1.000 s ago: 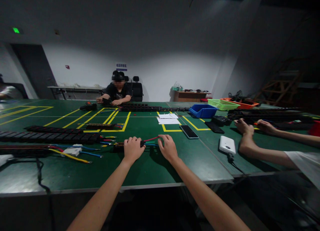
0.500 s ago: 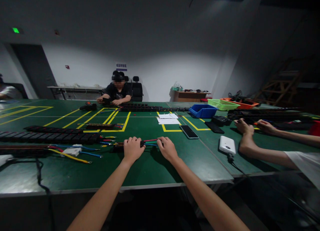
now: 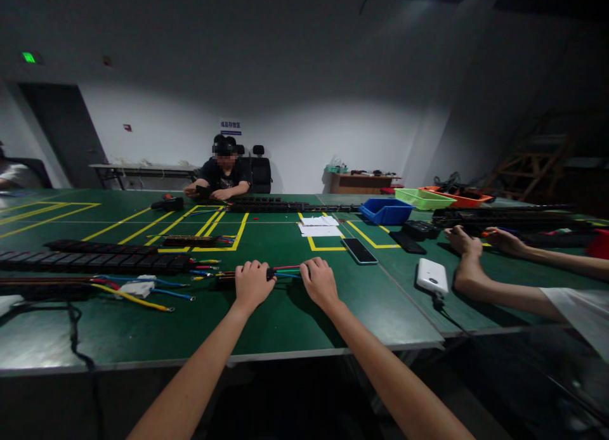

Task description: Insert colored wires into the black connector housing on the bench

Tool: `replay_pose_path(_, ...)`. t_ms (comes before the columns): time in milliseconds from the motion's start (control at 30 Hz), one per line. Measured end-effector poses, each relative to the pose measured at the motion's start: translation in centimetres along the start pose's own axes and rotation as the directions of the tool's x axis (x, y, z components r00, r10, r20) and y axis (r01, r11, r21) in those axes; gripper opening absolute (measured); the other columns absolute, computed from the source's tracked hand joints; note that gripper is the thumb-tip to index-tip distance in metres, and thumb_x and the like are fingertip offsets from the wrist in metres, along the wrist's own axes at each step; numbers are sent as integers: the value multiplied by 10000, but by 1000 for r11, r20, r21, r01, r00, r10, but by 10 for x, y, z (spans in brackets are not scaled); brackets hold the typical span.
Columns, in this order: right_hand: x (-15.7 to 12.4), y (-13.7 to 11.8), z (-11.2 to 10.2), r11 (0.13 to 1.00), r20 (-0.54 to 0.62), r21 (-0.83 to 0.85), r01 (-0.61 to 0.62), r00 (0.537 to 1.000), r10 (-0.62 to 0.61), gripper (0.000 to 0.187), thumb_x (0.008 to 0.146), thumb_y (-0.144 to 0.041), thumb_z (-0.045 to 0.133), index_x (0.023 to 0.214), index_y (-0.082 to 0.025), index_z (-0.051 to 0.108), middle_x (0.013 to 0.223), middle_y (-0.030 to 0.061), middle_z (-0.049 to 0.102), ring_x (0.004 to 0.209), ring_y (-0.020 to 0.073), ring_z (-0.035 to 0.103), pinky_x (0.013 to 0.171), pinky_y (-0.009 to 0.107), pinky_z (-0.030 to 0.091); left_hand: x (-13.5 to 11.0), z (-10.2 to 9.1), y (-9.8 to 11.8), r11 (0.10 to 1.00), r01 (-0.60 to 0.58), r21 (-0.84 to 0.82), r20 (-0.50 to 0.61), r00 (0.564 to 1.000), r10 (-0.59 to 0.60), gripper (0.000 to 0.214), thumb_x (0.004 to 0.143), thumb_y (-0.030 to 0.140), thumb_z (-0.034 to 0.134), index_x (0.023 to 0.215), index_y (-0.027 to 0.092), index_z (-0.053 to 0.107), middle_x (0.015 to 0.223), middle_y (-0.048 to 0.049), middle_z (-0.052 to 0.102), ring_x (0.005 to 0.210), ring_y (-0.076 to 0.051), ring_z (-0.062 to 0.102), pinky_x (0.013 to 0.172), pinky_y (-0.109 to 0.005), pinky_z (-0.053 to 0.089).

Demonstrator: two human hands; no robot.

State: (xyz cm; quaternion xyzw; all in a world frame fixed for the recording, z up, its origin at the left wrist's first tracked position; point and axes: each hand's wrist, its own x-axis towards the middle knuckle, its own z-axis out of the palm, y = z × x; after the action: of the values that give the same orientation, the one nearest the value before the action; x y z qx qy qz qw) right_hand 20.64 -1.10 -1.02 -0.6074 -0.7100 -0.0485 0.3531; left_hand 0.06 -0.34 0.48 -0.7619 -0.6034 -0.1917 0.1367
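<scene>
Close in front of me, my left hand (image 3: 254, 283) is closed over a short black wire harness (image 3: 226, 279) lying on the green table (image 3: 375, 313). Red, green and blue wires (image 3: 287, 272) come out of the harness's right end, past my left fingers. My right hand (image 3: 320, 278) is closed on the far ends of these wires; its fingertips hide the tips. Left of the harness's other end, yellow and blue wire ends with ring terminals (image 3: 204, 274) reach out from a long black cable chain (image 3: 95, 261).
At left lies another wire bundle with a white connector (image 3: 137, 288). A phone (image 3: 360, 251), papers (image 3: 320, 226), a blue bin (image 3: 386, 212) and a white device with a cable (image 3: 432, 276) are to the right. A co-worker's forearms (image 3: 504, 294) rest at right; another person (image 3: 224, 174) sits opposite.
My right hand has shifted very slightly, its fingers lowering a little over the wire ends. My left hand stays in place on the harness.
</scene>
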Motion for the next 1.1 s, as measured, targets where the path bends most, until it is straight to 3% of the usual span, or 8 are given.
replay_pose_path(167, 0, -1, 0, 1000, 114, 11, 11, 993, -12, 401, 1060, -400, 350, 936, -218, 684, 906, 64, 720, 865, 212, 623, 768, 320, 416, 0, -2, 0, 1000, -6, -7, 9, 1000, 6, 300, 910, 447, 541, 1017, 204, 680, 1071, -120, 674, 1039, -306, 563, 875, -440, 363)
replay_pose_path(400, -1, 0, 0, 999, -23, -34, -11, 1000, 10, 322, 1034, -385, 412, 1097, -218, 680, 1082, 108, 694, 993, 238, 606, 809, 332, 430, 0, -3, 1, 999, 10, -38, 27, 1000, -9, 297, 917, 444, 535, 1026, 211, 684, 1081, -117, 675, 1052, -305, 566, 893, -440, 360)
replay_pose_path(533, 0, 2, 2, 999, 0, -6, -38, 999, 38, 369, 1047, -351, 357, 1170, -183, 661, 1046, 117, 718, 970, 243, 629, 864, 359, 452, 1, -2, 0, 999, 0, -44, 28, 1000, 1, 305, 921, 453, 531, 1023, 213, 687, 1076, -112, 677, 1043, -294, 568, 893, -431, 367)
replay_pose_path(800, 0, 3, 2, 974, -84, 122, 190, 980, -180, 491, 999, -257, 394, 1478, -186, 479, 1453, 131, 542, 1338, 245, 487, 1093, 438, 431, 0, 1, 0, 1000, -2, -5, -2, 1000, 2, 290, 899, 438, 556, 1020, 210, 686, 1067, -122, 673, 1047, -313, 559, 883, -447, 362)
replay_pose_path(933, -2, -1, -3, 952, -135, 146, 269, 959, -250, 538, 976, -217, 410, 1514, -210, 437, 1496, 120, 500, 1371, 240, 463, 1106, 437, 437, -1, -1, 1, 1000, 15, -3, 10, 1000, -15, 280, 902, 423, 549, 1037, 221, 689, 1095, -122, 675, 1070, -313, 555, 900, -447, 359)
replay_pose_path(1100, -2, -1, -4, 961, -137, 147, 232, 967, -213, 443, 984, -236, 417, 1408, -196, 539, 1421, 125, 563, 1338, 236, 490, 1112, 427, 420, -1, -1, 1, 1000, 12, 1, 9, 1000, -12, 289, 902, 435, 549, 1034, 218, 687, 1089, -121, 677, 1056, -311, 554, 889, -446, 360)
